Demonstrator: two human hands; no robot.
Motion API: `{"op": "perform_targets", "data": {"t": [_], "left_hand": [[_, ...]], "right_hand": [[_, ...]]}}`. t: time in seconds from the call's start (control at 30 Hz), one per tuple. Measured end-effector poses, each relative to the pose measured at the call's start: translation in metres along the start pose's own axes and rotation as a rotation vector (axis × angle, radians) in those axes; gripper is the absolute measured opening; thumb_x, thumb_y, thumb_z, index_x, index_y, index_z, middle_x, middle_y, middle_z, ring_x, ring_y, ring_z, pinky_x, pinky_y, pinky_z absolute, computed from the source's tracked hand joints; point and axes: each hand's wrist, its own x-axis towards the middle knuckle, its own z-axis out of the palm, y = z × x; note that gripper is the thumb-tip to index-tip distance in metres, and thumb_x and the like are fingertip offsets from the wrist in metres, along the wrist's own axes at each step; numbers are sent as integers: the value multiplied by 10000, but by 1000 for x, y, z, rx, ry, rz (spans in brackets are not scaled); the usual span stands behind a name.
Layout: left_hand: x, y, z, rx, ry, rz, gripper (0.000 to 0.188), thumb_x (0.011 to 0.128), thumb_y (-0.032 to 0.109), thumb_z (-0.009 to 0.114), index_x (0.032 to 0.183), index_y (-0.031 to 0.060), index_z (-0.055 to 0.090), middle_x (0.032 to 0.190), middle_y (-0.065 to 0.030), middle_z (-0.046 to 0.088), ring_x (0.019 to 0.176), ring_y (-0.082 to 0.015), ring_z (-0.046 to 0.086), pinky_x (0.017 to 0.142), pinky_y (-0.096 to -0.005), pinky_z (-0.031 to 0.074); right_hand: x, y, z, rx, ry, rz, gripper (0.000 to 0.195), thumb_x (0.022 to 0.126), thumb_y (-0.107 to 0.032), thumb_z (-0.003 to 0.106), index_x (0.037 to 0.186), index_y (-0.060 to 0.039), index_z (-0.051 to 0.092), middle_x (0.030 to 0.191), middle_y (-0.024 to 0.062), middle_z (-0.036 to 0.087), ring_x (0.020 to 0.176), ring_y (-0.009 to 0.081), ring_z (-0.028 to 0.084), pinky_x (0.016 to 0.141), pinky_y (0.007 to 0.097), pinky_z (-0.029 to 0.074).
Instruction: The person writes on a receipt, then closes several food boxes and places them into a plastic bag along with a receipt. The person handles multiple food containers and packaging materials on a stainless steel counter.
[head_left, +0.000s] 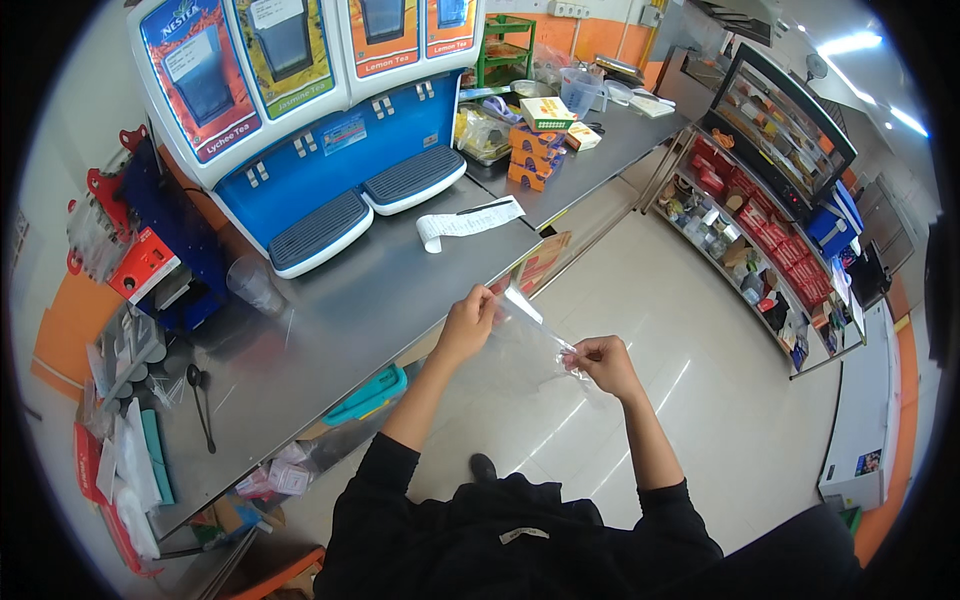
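Observation:
A clear plastic bag (525, 352) is stretched between my two hands over the tiled floor. My left hand (469, 324) pinches its upper left edge, close to the counter's front edge. My right hand (606, 364) pinches the bag's right side, where the film is bunched. On the steel counter (337, 300) beyond lies a curled paper receipt (472, 220) with a black pen (485, 206) on it. Behind stands a blue and white tea dispenser (300, 142) with two drip trays. A clear plastic cup (256, 285) tilts beside its left end.
Two black long-handled spoons (200, 409) lie on the left counter, near a teal item (156, 457). Stacked orange boxes (534, 156) and a clear measuring jug (577, 91) stand at the back. A glass display case (784, 124) tops stocked shelves (750, 225) at right; a white chest unit (862, 420) stands nearer.

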Motion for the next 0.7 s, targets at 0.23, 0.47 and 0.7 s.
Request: {"op": "perform_targets", "data": {"t": [0.23, 0.47, 0.7], "left_hand": [[-65, -17, 44, 75, 507, 334, 229, 853, 173, 682, 913, -5, 550, 804, -75, 595, 761, -193, 606, 729, -335, 478], [-106, -33, 65, -373, 439, 158, 218, 790, 24, 727, 976, -19, 621, 923, -86, 665, 885, -160, 654, 818, -284, 523], [-126, -15, 37, -283, 426, 126, 229, 765, 49, 762, 956, -15, 653, 924, -91, 693, 861, -163, 679, 807, -288, 529]], "right_hand": [[15, -22, 21, 145, -220, 18, 174, 851, -116, 698, 743, 16, 664, 653, 51, 655, 623, 77, 610, 564, 224, 472], [30, -1, 88, 587, -165, 48, 217, 894, -153, 654, 752, 11, 652, 650, 23, 622, 590, 77, 558, 559, 220, 442], [31, 12, 100, 475, -372, 113, 160, 887, -138, 660, 861, 16, 692, 739, 59, 666, 649, 98, 599, 614, 230, 474]]}}
